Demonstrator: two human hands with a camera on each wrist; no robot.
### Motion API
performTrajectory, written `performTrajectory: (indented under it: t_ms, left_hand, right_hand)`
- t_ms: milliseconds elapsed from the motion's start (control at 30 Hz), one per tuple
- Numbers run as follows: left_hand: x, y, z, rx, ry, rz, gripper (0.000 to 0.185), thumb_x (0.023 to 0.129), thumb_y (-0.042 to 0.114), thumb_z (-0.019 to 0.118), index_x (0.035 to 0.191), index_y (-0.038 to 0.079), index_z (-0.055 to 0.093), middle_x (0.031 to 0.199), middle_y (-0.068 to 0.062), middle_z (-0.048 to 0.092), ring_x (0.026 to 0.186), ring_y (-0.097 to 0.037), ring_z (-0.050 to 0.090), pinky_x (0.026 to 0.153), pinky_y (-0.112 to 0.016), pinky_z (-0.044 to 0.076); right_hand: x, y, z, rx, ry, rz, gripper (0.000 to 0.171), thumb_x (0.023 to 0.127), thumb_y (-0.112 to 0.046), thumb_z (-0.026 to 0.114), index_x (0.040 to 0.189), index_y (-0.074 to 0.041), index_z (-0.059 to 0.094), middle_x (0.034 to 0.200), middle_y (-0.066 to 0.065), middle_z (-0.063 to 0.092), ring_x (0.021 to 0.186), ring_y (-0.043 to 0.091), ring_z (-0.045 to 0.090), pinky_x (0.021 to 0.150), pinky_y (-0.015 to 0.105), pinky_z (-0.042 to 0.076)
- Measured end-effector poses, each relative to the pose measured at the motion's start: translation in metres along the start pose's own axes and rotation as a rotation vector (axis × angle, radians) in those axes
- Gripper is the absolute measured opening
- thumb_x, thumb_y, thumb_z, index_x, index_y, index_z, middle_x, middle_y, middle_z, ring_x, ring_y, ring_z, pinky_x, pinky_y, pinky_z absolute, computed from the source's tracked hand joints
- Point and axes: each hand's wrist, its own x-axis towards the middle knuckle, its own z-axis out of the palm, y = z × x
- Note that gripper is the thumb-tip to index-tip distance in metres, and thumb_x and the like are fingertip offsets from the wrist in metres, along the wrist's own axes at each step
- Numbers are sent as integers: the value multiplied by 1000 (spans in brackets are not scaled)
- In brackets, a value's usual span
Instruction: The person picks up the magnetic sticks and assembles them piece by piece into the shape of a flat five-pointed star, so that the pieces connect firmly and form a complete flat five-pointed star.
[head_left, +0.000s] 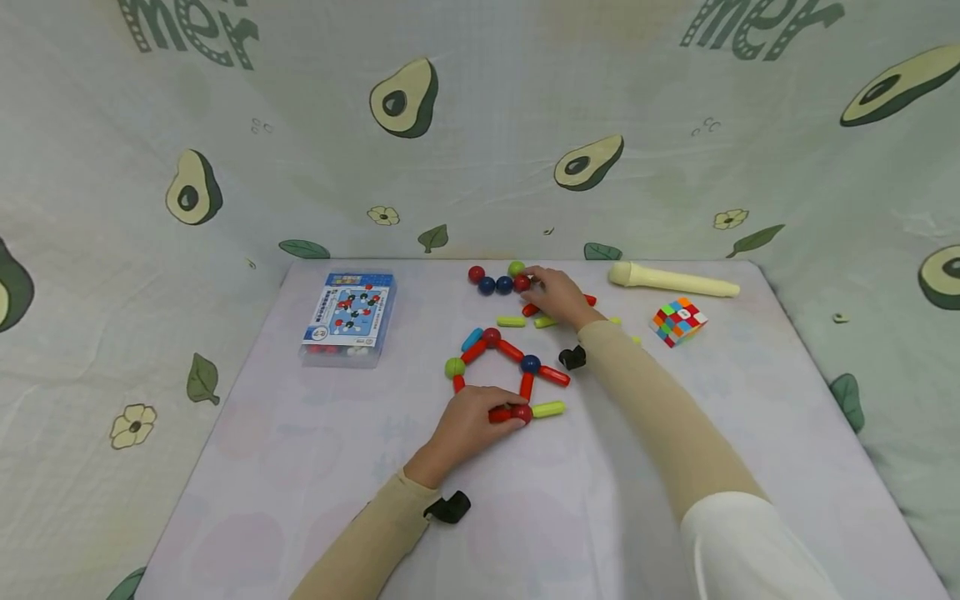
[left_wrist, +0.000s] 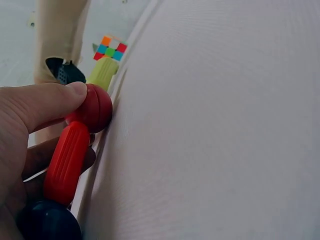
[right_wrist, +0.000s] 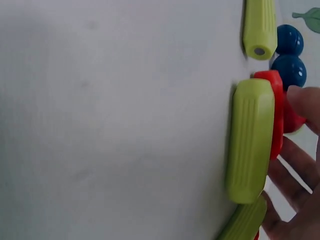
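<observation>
My left hand (head_left: 474, 421) pinches a red ball (left_wrist: 98, 109) at the near right corner of a ring of magnetic rods and balls. A yellow-green rod (head_left: 549, 409) and red rods (left_wrist: 67, 162) join that ball. Elsewhere on the ring are a dark blue ball (head_left: 530, 363), a green ball (head_left: 454, 367), another red ball (head_left: 491, 337) and a light blue rod (head_left: 472, 339). At the back, my right hand (head_left: 562, 300) grips a red ball (right_wrist: 291, 114) between thumb and fingers, beside two dark blue balls (right_wrist: 289, 71). The right fingertips are partly hidden.
Loose yellow-green rods (right_wrist: 251, 142) and a red rod (right_wrist: 276, 115) lie beneath and beside the right hand. A plastic box (head_left: 348, 321) stands at the back left. A pale yellow stick (head_left: 673, 279) and a puzzle cube (head_left: 678, 322) are at the back right.
</observation>
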Motion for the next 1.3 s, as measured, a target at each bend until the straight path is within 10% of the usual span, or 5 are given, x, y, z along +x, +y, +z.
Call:
performTrajectory:
  t_ms: [567, 1300]
  left_hand:
    - [0, 2, 0, 5, -9, -19, 31, 90, 38, 78, 120, 30, 76, 113, 13, 73, 100, -7, 65, 90, -29, 53]
    - [-1, 5, 0, 17, -17, -37, 33, 91, 39, 77, 122, 29, 75, 114, 12, 73, 99, -7, 63, 88, -27, 53]
  right_hand:
    - [-12, -6, -1, -50, 59, -30, 39, 100, -28, 67, 137, -15, 60, 125, 13, 66, 115, 32, 58, 105, 52, 42]
    - [-92, 7, -15, -16, 126, -110, 39, 95, -25, 73, 131, -11, 65, 120, 12, 68, 115, 32, 57, 102, 54, 43]
